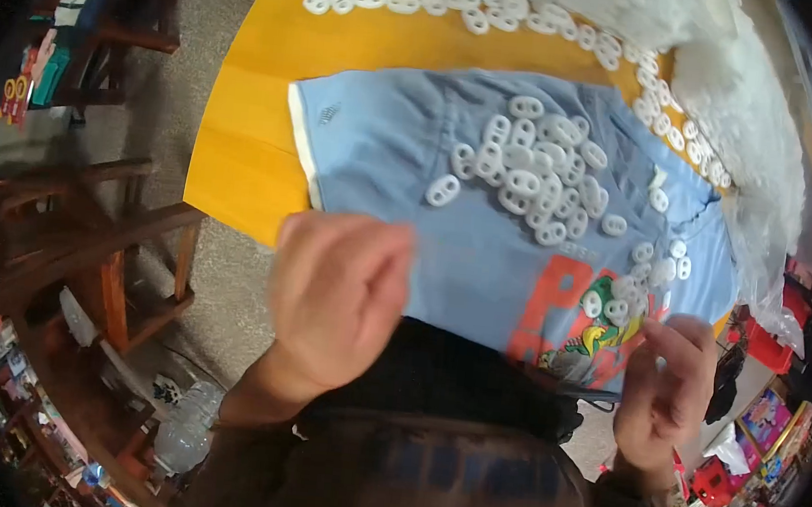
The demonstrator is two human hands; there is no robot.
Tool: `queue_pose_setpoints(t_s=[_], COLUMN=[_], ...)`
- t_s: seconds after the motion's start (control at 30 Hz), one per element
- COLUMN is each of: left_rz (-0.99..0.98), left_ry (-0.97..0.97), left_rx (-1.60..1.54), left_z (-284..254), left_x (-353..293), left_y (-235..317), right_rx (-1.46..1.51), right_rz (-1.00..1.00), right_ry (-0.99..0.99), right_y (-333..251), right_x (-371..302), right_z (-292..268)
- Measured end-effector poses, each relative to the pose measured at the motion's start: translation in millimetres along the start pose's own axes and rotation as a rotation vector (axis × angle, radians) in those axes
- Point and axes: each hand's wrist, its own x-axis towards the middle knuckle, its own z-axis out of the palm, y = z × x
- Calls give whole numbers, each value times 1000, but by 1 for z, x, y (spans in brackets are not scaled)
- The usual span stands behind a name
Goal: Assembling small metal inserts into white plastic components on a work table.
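Head view: white pieces (523, 182) lie heaped on a blue shirt (387, 136) on the bench (242, 143), others scattered near right. The blurred left hand (340, 291) curls at the shirt's near edge; the right hand (669, 392), fingers bent, is beside the scattered pieces; whether either grips anything is unclear.

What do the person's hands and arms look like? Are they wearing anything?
The left hand and right hand are both bare, with five-fingered human shapes; the left looks blurry. Dark brown, plain-looking sleeves cover the arms, leaving both wrists uncovered.
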Motion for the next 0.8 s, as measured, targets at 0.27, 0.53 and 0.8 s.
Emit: queue_pose_setpoints(t_s=[0.27, 0.53, 0.8], left_rz=[11, 71, 84], left_ry=[33, 26, 94], left_rx=[191, 175, 166], left_z=[-23, -23, -21], left_x=[19, 19, 22], left_y=[-60, -71, -71], right_rx=[24, -89, -104], right_rz=[-425, -449, -512], right_ry=[-260, -370, -395], right_y=[-50, -46, -49], right_x=[142, 178, 184], right_z=[104, 146, 150])
